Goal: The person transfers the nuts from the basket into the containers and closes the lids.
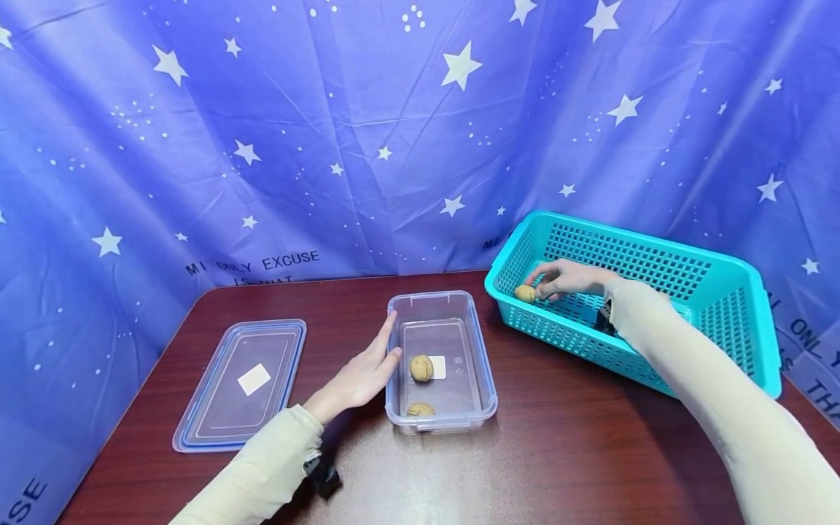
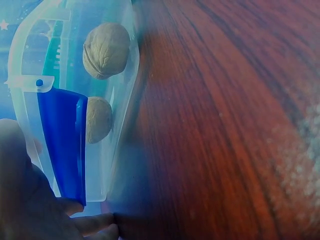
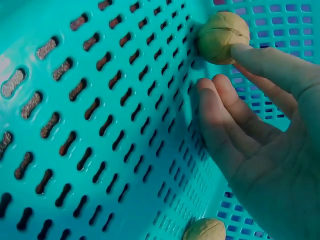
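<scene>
A clear plastic food container [image 1: 482, 357] stands on the table with two walnuts in it. One walnut [image 1: 421, 368] lies near its middle, the other walnut [image 1: 420, 410] at the near end. My left hand [image 1: 361, 372] rests against the container's left side, fingers extended. Inside the turquoise basket [image 1: 764, 321], my right hand [image 1: 567, 281] is at the left end, where thumb and forefinger pinch a walnut [image 3: 223, 38]. The remaining fingers lie near the perforated wall. A further walnut [image 3: 205, 231] sits lower in the basket in the right wrist view.
The container's clear lid [image 1: 223, 408], with a blue seal and a white square label [image 1: 254, 379], lies flat on the left of the dark red wooden table [image 1: 558, 452]. A blue star-patterned curtain [image 1: 367, 131] hangs behind the table and at its sides.
</scene>
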`<state>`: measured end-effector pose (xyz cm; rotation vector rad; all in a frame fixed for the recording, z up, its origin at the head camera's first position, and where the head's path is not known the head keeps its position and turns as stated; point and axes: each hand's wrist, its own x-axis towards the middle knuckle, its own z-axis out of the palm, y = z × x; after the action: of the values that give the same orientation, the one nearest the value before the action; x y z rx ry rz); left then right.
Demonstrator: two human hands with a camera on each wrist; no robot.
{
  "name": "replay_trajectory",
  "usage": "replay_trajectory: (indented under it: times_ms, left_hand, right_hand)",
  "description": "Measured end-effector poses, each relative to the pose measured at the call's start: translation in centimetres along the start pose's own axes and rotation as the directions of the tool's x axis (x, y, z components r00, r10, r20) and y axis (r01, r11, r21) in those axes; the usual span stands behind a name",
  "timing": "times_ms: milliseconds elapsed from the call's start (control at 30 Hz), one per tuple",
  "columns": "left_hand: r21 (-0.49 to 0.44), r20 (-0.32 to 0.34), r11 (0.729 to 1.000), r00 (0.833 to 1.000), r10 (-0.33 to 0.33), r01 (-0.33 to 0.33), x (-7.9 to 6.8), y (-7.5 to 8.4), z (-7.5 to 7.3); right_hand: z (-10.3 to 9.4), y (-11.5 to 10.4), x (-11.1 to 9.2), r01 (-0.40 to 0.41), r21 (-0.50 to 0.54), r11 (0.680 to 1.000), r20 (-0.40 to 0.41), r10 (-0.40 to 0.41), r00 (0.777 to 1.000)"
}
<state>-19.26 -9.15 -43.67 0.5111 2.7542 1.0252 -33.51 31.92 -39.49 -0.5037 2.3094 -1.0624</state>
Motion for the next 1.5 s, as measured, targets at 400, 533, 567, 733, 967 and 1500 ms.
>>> replay_trajectory:
  times_ms: [400, 533, 567, 733, 967, 1500]
  left_hand:
    - [-0.008, -0.001, 1.0, 1.0, 0.007, -0.007, 0.0, -0.2, 0.1]
    - [-0.009, -0.004, 1.0, 1.0, 0.016, -0.016, 0.0, -0.3, 0.0]
    - [-0.01, -0.005, 1.0, 1.0, 0.016, -0.016, 0.0, -0.3, 0.0]
    - [-0.007, -0.005, 1.0, 1.0, 0.016, -0.016, -0.1, -0.4, 0.0]
    - [-0.012, -0.002, 1.0, 1.0, 0.015, -0.015, -0.1, -0.1, -0.1]
    - [-0.008, -0.012, 1.0, 1.0, 0.023, -0.023, -0.1, 0.0, 0.0]
  right_hand:
    - [0.3, 0.0, 0.4, -0.001, -0.048, 0.999, 0.031, 0.002, 1.0]
    - [0.4, -0.3, 0.7, 0.006, -0.046, 0.999, 0.067, -0.003, 0.998]
    - [0.4, -0.3, 0.8, 0.011, -0.048, 0.999, 0.075, -0.007, 0.997]
    - [0.6, -0.5, 1.0, 0.016, -0.054, 0.998, 0.071, -0.012, 0.997]
    - [0.3, -1.2, 0.4, 0.034, -0.024, 0.999, -0.002, -0.034, 0.999]
    - [-1.4, -4.8, -1.8, 0.086, -0.068, 0.994, -0.101, -0.093, 0.991]
